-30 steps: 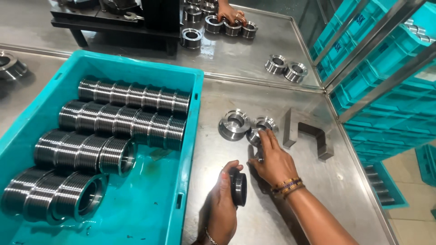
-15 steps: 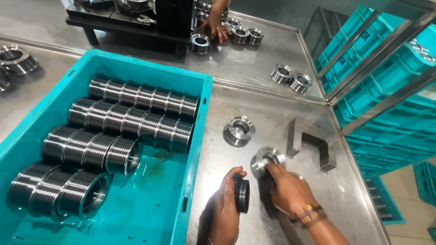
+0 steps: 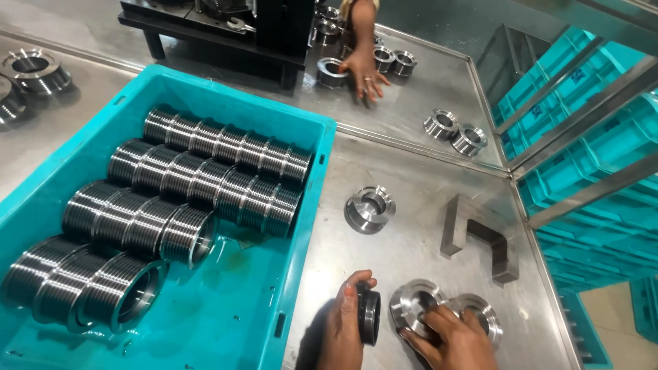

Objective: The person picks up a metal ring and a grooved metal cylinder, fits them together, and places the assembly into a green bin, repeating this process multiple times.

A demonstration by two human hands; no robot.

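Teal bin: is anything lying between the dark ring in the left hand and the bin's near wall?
Nothing visible. The left hand holds the dark ring right beside the teal bin; only bare steel table shows between them.

No packages, no labels, no signs, no screens anywhere around the hands: just bare containers and bare metal.
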